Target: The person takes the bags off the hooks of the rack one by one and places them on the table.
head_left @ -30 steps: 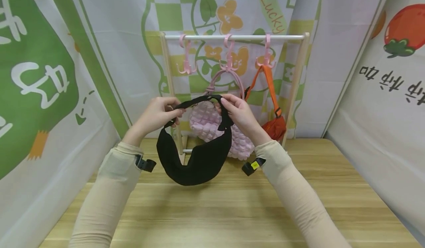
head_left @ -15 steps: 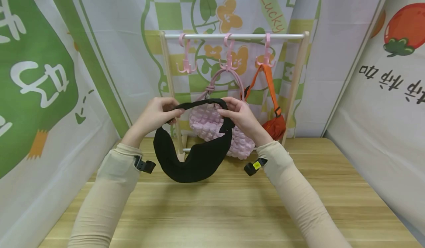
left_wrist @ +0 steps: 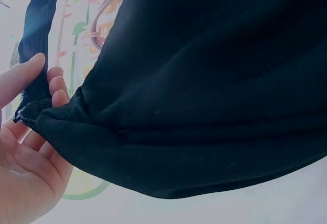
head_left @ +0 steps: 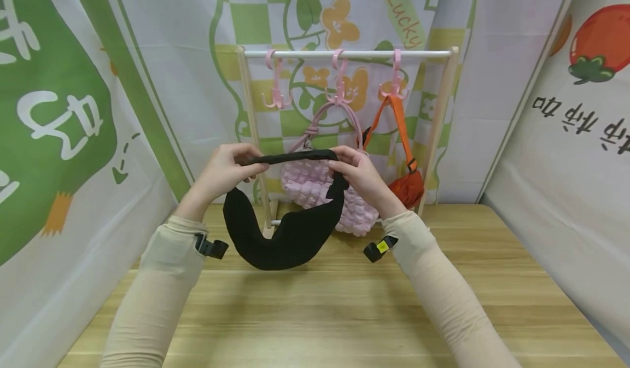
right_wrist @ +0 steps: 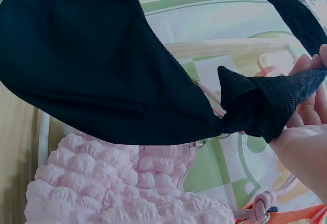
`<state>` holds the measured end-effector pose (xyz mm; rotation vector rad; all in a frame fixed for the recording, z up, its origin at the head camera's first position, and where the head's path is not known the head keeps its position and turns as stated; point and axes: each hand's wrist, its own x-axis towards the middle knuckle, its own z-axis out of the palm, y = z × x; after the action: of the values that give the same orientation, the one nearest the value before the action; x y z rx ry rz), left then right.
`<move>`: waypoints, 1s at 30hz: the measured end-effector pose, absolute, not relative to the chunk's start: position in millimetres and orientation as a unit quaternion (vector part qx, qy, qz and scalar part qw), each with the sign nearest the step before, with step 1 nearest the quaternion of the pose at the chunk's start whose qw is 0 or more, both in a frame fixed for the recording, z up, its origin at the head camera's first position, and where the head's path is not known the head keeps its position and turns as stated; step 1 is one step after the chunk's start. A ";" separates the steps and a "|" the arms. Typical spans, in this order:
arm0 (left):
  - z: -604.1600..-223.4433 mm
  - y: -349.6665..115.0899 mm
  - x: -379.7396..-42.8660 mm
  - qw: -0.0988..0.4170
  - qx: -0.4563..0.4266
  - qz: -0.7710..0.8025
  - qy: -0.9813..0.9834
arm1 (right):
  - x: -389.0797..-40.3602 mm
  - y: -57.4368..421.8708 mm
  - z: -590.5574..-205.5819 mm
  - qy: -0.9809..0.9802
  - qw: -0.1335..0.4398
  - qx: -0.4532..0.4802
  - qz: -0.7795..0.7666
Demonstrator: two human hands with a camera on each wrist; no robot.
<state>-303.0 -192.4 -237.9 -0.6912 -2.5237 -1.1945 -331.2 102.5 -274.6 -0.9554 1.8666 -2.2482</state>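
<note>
A black cloth shoulder bag [head_left: 285, 242] hangs in the air by its strap [head_left: 295, 156], in front of the rack and above the table. My left hand [head_left: 228, 165] pinches the strap's left end between thumb and fingers. At the other end my right hand [head_left: 358, 172] grips the strap beside its knot. Between the two hands the strap runs nearly straight. The bag body fills much of the left wrist view. In the right wrist view, the knotted strap [right_wrist: 265, 101] lies against the right palm, and a zip edge shows along the bag.
Behind stands a rack with a white rail [head_left: 305, 56] and pink hooks [head_left: 277, 92]. A pink puffy bag [head_left: 356, 215] hangs from the middle hook, and an orange bag [head_left: 407, 188] from the right one. Wooden table [head_left: 315, 324] lies below; printed cloth surrounds it.
The strap has gone from arched to nearly straight as the hands moved slightly apart. Both hands have come down a little, and the black bag has shifted slightly left.
</note>
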 end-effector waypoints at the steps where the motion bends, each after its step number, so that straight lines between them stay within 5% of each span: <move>1: -238.0 -192.6 -302.7 0.133 -0.237 -0.412 -0.870 | -330.9 102.6 -274.7 0.607 0.033 -0.307 -0.732; 30: -249.6 -200.9 -294.4 0.127 -0.223 -0.430 -0.866 | -328.0 110.8 -284.9 0.632 -0.005 -0.293 -0.717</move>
<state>-294.4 -200.9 -249.6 -0.6477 -2.5188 -1.2514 -328.0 110.8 -284.9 -0.9238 1.9933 -2.2601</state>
